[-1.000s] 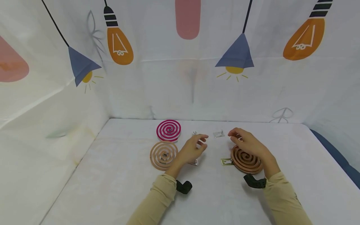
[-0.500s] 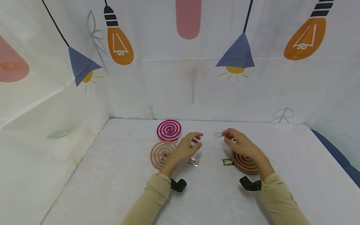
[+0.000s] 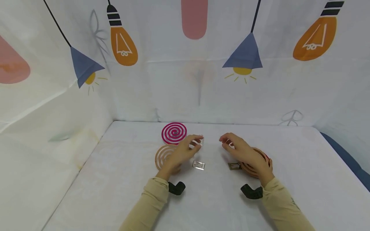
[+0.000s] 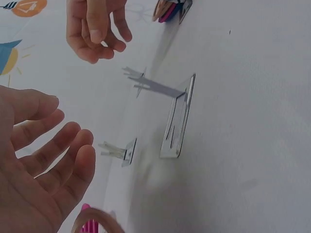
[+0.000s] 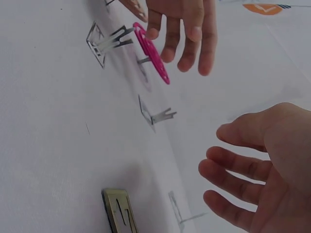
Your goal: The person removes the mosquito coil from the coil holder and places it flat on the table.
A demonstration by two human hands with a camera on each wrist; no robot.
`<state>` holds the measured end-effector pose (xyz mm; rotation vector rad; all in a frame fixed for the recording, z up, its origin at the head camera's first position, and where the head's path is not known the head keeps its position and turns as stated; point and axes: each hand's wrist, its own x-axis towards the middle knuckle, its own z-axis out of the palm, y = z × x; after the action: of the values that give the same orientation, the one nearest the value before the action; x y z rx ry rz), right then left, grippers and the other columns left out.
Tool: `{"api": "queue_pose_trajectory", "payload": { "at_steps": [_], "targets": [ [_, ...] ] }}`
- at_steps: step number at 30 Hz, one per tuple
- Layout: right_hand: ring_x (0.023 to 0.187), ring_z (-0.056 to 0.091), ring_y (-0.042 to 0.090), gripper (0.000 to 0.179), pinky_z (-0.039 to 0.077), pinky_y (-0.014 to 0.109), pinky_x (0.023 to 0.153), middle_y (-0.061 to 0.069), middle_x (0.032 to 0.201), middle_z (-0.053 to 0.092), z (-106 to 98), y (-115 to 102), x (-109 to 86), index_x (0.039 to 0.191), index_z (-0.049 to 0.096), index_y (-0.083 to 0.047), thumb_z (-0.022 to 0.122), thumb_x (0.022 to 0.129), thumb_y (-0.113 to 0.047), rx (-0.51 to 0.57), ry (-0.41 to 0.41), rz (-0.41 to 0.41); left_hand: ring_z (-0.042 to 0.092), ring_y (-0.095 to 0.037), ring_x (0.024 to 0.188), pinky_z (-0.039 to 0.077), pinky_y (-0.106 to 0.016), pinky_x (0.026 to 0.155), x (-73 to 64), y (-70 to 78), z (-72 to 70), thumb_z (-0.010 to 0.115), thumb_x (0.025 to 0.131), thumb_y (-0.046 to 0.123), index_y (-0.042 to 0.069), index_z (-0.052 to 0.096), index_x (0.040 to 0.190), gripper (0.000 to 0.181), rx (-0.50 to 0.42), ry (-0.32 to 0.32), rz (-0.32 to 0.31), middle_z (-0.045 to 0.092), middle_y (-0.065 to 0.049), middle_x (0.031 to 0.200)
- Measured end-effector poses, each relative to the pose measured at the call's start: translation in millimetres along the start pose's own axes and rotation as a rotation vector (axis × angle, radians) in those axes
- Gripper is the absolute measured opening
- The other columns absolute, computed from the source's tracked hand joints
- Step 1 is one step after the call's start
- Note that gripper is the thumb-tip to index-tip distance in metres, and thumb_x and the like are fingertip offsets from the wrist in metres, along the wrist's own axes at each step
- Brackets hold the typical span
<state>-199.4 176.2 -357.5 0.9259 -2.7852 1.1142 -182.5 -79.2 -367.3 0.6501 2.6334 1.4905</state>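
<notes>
In the head view my left hand (image 3: 181, 153) hovers over the tan mosquito coil (image 3: 156, 158), fingers loosely bent, holding nothing. My right hand (image 3: 241, 150), likewise bare, hangs above a stack of brown mosquito coils (image 3: 248, 171); a bit of red shows at its right side. Part of the stack is hidden by that hand. Behind the tan coil lies a pink mosquito coil (image 3: 174, 132); in the right wrist view this pink coil (image 5: 150, 53) stands raised on a metal support. A silver coil stand (image 3: 198, 165) and a brassy one (image 3: 234, 166) lie between the hands.
Another small metal stand (image 3: 201, 141) sits beyond my left fingertips. Upright prongs rise from the stand (image 4: 177, 121) in the left wrist view. White cloth covers the table (image 3: 214, 199); a printed curtain (image 3: 173, 89) closes off the back.
Both hands have drifted left, still holding nothing. The silver stand beside my left hand has come into full view, while my right hand now covers the far stand. The coils stay put.
</notes>
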Motion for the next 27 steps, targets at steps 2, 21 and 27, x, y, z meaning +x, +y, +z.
{"api": "queue_pose_trajectory", "payload": {
  "at_steps": [2,21,27],
  "targets": [
    [0.098,0.058,0.023,0.023,0.049,0.045,0.085,0.016,0.112,0.060,3,-4,2.5,0.116,0.055,-0.001,0.055,0.094,-0.007,0.006,-0.002,-0.014,0.058,-0.019,0.106,0.049,-0.032,0.088,-2.9,-1.3,-4.5,0.056,0.095,0.016,0.014,0.054,0.130,0.035,-0.007,0.000,-0.020,0.059,-0.014,0.121],
    [0.095,0.059,0.017,0.021,0.050,0.043,0.087,0.012,0.106,0.062,33,-26,10.7,0.113,0.057,-0.006,0.057,0.092,-0.009,0.012,-0.039,-0.070,0.060,-0.012,0.106,0.049,-0.040,0.094,-20.1,-6.5,-36.9,0.057,0.094,0.022,0.022,0.060,0.120,0.026,0.061,0.030,-0.049,0.063,0.001,0.122],
    [0.094,0.060,0.015,0.022,0.051,0.042,0.087,0.011,0.106,0.063,41,-30,12.6,0.114,0.057,-0.004,0.057,0.092,-0.008,0.007,-0.048,-0.102,0.062,-0.016,0.108,0.050,-0.036,0.092,-25.2,-13.9,-45.9,0.055,0.094,0.013,0.012,0.061,0.119,0.026,0.044,0.033,0.034,0.064,-0.007,0.120]
  ]
}}
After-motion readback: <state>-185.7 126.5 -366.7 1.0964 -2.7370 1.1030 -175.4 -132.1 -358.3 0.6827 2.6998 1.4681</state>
